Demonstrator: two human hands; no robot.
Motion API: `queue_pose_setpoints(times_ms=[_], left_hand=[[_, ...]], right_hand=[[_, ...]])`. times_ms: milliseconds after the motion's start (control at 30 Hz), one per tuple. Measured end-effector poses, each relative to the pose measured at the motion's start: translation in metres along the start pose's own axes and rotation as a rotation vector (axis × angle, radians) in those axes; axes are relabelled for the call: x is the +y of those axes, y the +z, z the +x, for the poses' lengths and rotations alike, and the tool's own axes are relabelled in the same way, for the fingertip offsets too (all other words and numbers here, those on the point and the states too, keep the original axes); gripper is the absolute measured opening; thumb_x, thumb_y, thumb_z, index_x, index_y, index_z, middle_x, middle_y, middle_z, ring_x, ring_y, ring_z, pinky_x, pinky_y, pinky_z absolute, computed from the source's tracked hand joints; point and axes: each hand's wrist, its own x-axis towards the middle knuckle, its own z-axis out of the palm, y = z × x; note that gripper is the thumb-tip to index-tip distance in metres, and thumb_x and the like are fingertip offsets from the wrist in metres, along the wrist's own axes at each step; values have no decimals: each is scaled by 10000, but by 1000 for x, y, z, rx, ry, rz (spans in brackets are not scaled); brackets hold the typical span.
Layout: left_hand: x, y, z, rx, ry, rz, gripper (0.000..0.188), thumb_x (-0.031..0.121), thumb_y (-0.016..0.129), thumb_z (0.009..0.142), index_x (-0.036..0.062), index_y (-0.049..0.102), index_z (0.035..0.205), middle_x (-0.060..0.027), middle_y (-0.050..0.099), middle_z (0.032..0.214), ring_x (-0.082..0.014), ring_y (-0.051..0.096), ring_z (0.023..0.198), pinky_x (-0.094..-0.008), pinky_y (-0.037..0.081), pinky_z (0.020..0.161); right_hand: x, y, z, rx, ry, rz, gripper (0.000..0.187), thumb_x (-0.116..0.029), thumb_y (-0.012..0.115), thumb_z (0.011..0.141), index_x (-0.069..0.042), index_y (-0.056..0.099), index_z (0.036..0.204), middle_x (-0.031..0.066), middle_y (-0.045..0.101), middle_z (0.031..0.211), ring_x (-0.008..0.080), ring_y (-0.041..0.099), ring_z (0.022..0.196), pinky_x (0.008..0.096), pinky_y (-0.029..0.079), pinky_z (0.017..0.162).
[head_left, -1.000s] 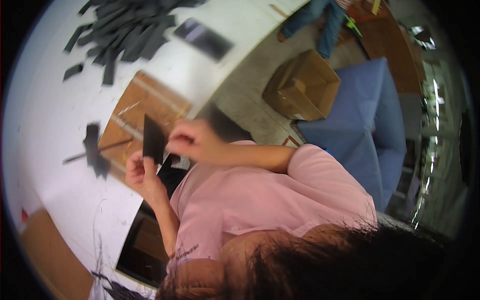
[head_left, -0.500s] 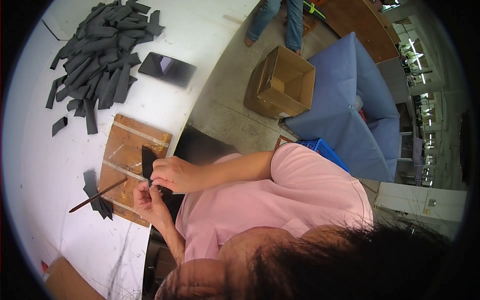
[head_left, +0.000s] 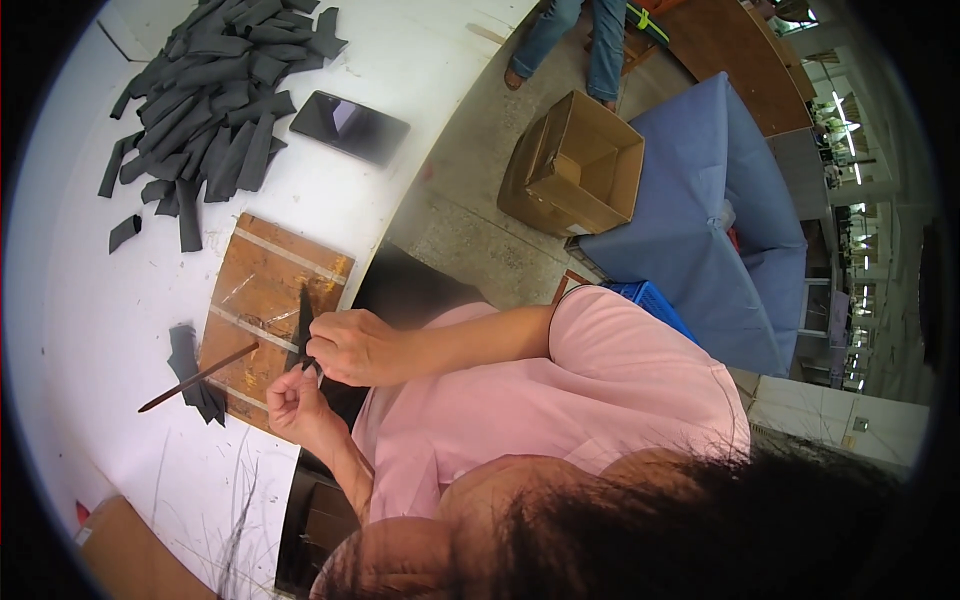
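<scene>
Over the edge of a worn brown wooden board point(head_left: 240, 285), my two hands meet on a small black fabric strip point(head_left: 305, 315). My right hand point(head_left: 350, 345) is closed round the strip, its thumb and fingertips pinching. Just below it, my left hand point(head_left: 297, 402) pinches the strip's lower end at the fingertips, the other fingers curled. The part between the fingers is mostly hidden. A thin dark brown rod point(head_left: 195, 380) slants from the board out over the white table. Beside the rod's lower part lie a few flat dark grey fabric pieces point(head_left: 190, 365).
A heap of dark grey fabric strips point(head_left: 205, 95) covers the far part of the white table point(head_left: 100, 330), with a black phone point(head_left: 350, 127) beside it. Right of the table stand an open cardboard box point(head_left: 575, 165) and a blue cloth-covered bin point(head_left: 690, 220). A person's jeans-clad legs point(head_left: 603, 50) show behind.
The black strip has turned and now looks narrower. My hands stay together, with slight finger movement. The whole view has shifted a little.
</scene>
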Motion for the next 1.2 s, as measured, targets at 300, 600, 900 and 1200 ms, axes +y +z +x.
queue_pose_setpoints(times_ms=[300, 600, 900, 1200], left_hand=[[-1, -36, 13, -475, -519, -950, 319, -125, 480, 722, -51, 449, 1030, -109, 543, 802, -27, 293, 354, -137, 248, 337], [-3, -27, 13, -392, -632, -755, 324, -73, 484, 736, -53, 429, 1054, -77, 520, 815, -27, 262, 376, -148, 240, 333], [-3, -39, 10, -267, -823, -699, 187, -66, 519, 707, -11, 548, 883, 10, 423, 522, -20, 243, 354, -153, 216, 322], [16, 14, -7, 75, -168, -24, 103, -57, 524, 723, -2, 555, 804, -3, 533, 643, -11, 378, 460, -139, 256, 400]], right_hand=[[-17, 0, 4, 49, 95, 154, 115, -59, 587, 615, -45, 486, 669, 69, 437, 675, 224, 509, 604, 322, 408, 456], [4, -6, 3, -188, 768, 999, 87, -34, 611, 647, 14, 572, 709, 5, 499, 587, 89, 445, 514, 248, 346, 421], [10, -4, 1, -542, 1124, 1767, 132, -55, 586, 732, -34, 497, 636, -46, 374, 520, 33, 315, 423, 170, 219, 353], [16, -10, 5, -574, 780, 1059, 182, -220, 555, 788, -41, 542, 755, -29, 506, 663, 38, 431, 604, 193, 356, 526]])
